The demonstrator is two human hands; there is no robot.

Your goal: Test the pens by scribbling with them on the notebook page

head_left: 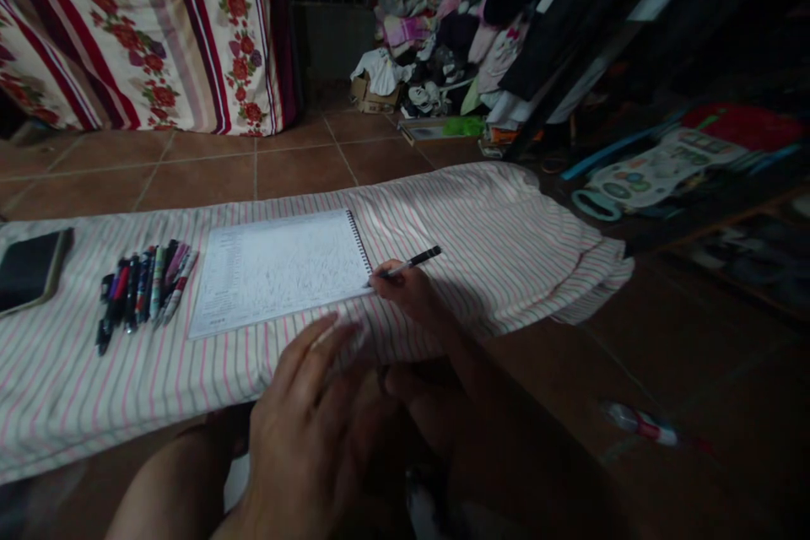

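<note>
- Head view: the spiral notebook (284,270) lies open-faced on striped cloth (481,219), small marks covering much of its page; fewer show near the top.
- The right hand (403,283) pinches a pen (418,257) at the notebook's near right corner; whether the page is full, I cannot tell.
- The left hand (300,405), nearer than the notebook, has loosely spread fingers, nothing visibly held.
- Loose pens (152,283) lie left of the notebook.

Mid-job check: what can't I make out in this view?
Notebook markings: head view, too small and faint to read.
Left hand palm: head view, hidden by the hand's back.
Phone: head view, cut off by the left edge.
Bottle-like item, right: head view, blurred and dim.
</note>
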